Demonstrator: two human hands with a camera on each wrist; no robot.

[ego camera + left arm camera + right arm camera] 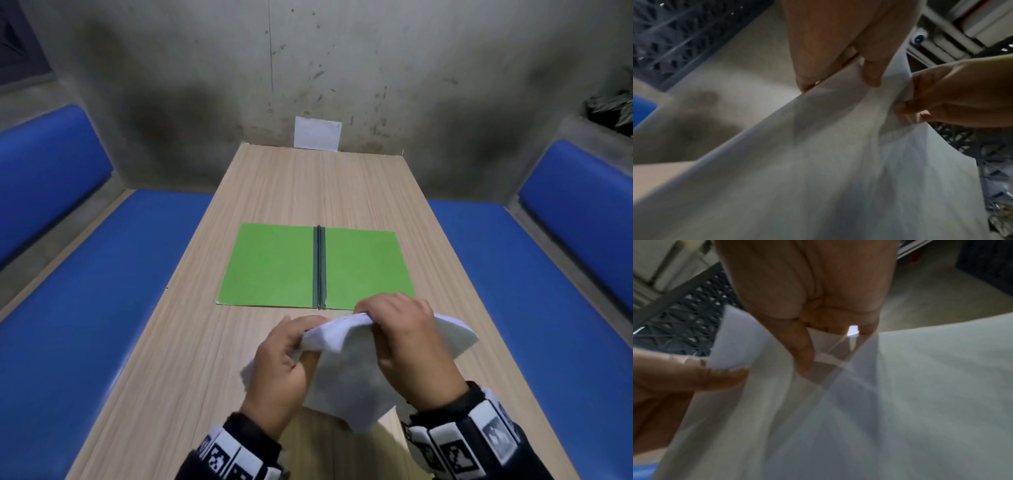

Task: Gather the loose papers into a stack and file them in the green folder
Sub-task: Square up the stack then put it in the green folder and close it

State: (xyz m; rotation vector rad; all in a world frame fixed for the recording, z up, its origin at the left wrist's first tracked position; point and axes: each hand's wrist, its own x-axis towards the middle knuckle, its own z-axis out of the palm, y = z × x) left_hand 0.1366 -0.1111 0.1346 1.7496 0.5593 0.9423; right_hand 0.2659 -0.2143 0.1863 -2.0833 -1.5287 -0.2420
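The green folder (pixel 317 267) lies spread open and flat on the wooden table (pixel 294 185), its dark spine running down the middle. Just in front of it, above the table, both hands hold a bundle of white papers (pixel 346 373) that hangs down and bends. My left hand (pixel 291 349) grips the papers' upper left edge, and my right hand (pixel 400 329) pinches the upper right edge. In the left wrist view the left hand (pixel 849 68) pinches the papers (pixel 818 170). In the right wrist view the right hand (pixel 809 344) pinches the papers (pixel 900 402) with thumb against fingers.
Blue padded benches (pixel 96 291) (pixel 534 274) run along both long sides of the table. A white sheet (pixel 317 133) leans against the stained concrete wall at the table's far end. Bare tabletop lies beyond the folder.
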